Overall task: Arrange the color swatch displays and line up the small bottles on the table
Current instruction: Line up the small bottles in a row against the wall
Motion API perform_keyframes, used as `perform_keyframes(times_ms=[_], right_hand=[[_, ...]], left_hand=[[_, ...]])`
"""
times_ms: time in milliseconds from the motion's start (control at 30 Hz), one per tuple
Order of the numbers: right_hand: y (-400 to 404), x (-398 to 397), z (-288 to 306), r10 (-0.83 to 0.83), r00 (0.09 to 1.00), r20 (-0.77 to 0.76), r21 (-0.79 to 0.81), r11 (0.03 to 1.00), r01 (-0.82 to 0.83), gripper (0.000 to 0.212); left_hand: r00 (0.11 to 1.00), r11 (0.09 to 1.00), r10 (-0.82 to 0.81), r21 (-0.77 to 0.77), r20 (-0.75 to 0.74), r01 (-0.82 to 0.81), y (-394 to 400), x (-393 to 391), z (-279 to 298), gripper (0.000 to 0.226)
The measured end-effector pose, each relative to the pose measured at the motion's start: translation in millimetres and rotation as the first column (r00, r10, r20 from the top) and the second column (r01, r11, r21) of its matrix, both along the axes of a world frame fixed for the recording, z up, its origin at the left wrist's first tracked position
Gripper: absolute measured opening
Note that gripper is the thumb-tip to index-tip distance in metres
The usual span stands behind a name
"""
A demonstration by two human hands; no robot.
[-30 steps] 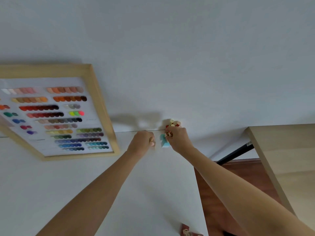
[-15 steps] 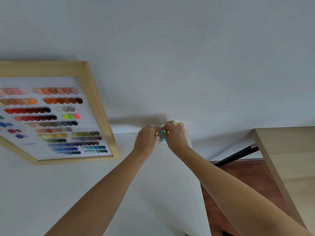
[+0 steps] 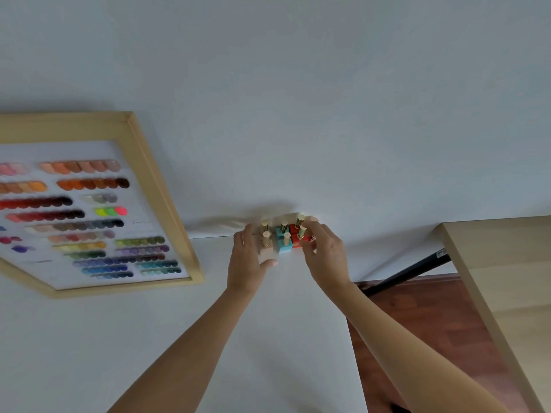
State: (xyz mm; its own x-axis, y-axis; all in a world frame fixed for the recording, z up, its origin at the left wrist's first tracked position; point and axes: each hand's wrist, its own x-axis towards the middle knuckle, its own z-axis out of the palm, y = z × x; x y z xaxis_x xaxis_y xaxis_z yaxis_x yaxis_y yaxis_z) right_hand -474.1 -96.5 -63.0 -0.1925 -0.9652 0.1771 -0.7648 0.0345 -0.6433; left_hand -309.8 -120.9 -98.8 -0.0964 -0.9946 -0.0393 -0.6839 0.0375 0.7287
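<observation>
Several small bottles with gold caps stand tightly grouped at the far edge of the white table (image 3: 167,338), against the wall: beige bottles (image 3: 266,254) at the left, blue bottles (image 3: 283,240) in the middle, red bottles (image 3: 295,237) at the right. My left hand (image 3: 246,263) cups the beige bottles from the left, thumb under the front one. My right hand (image 3: 325,254) presses against the red bottles from the right, fingers curled around them. A wood-framed color swatch display (image 3: 89,216) leans against the wall at the left.
The table's right edge runs just right of my right arm, with a reddish wood floor (image 3: 417,332) below it. A light wooden table (image 3: 507,278) stands at the far right, a black leg (image 3: 408,272) beneath it.
My hands were bunched together over the bottles. They have since spread apart to either side, uncovering the beige, blue and red bottles packed in a tight group. The camera view moved slightly.
</observation>
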Motion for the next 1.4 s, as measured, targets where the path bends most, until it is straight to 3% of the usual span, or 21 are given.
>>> perform_keyframes(times_ms=[133, 233, 333, 633, 1000, 1400], right_hand=[[6.1, -18.0, -16.9, -0.162, 0.985, 0.065, 0.139, 0.979, 0.152, 0.051], [-0.6, -26.8, -28.9, -0.201, 0.976, 0.08, 0.298, 0.939, 0.169, 0.06], [-10.8, -28.0, -36.3, -0.215, 0.97, 0.111, 0.362, 0.918, 0.162, 0.058], [-27.4, -25.7, -51.4, -0.189, 0.973, 0.132, 0.262, 0.953, 0.15, 0.019], [-28.4, -36.2, -57.7, -0.207, 0.968, 0.144, 0.239, 0.956, 0.169, 0.013], [-28.8, -40.5, -59.0, -0.193, 0.969, 0.154, 0.25, 0.956, 0.151, 0.012]], left_hand=[[0.999, 0.995, 0.042, 0.087, -0.006, -0.041, -4.8, -14.4, -8.8, 0.075], [0.994, 0.987, 0.102, 0.129, -0.043, -0.095, -9.4, -25.4, -11.7, 0.067], [0.987, 0.979, 0.154, 0.14, -0.046, -0.146, -13.0, -31.5, -15.3, 0.061], [0.972, 0.972, 0.214, 0.119, -0.092, -0.203, -21.7, -45.2, -21.0, 0.038], [0.975, 0.969, 0.21, 0.147, -0.071, -0.198, -22.8, -51.2, -19.5, 0.037], [0.959, 0.967, 0.254, 0.049, -0.123, -0.25, -5.5, -52.0, -27.7, 0.029]])
